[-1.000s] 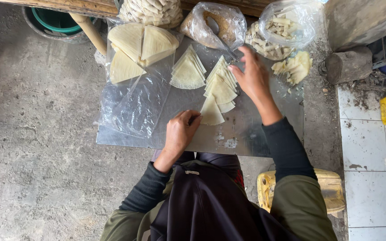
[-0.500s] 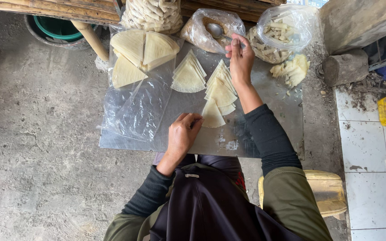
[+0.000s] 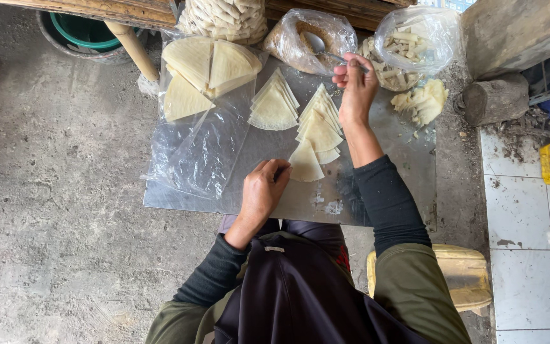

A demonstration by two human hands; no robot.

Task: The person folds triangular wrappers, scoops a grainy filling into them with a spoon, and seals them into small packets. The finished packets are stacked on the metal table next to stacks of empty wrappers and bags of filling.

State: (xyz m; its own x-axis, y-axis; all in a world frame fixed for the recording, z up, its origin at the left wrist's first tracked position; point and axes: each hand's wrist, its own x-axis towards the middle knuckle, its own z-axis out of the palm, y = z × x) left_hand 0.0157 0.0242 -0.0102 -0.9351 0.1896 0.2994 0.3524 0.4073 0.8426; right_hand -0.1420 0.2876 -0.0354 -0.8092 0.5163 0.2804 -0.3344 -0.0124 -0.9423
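Change: the right hand (image 3: 354, 86) has moved up from the fanned wrappers to the upper middle of the frame, where it now holds a spoon (image 3: 321, 46) dipped in the bag of filling (image 3: 300, 44); the left hand (image 3: 263, 190) has stayed put.
Right hand: fingers closed, pinching the spoon handle.
Left hand: fingers curled, fingertips pressing the near edge of a single wrapper (image 3: 305, 163).
Single wrapper: pale cream triangle, flat on the metal sheet (image 3: 383, 191), centre of the frame, just below the fanned stack (image 3: 319, 124).
Nearby: second fan (image 3: 274, 105), larger folded sheets (image 3: 205, 67) on clear plastic, upper left.
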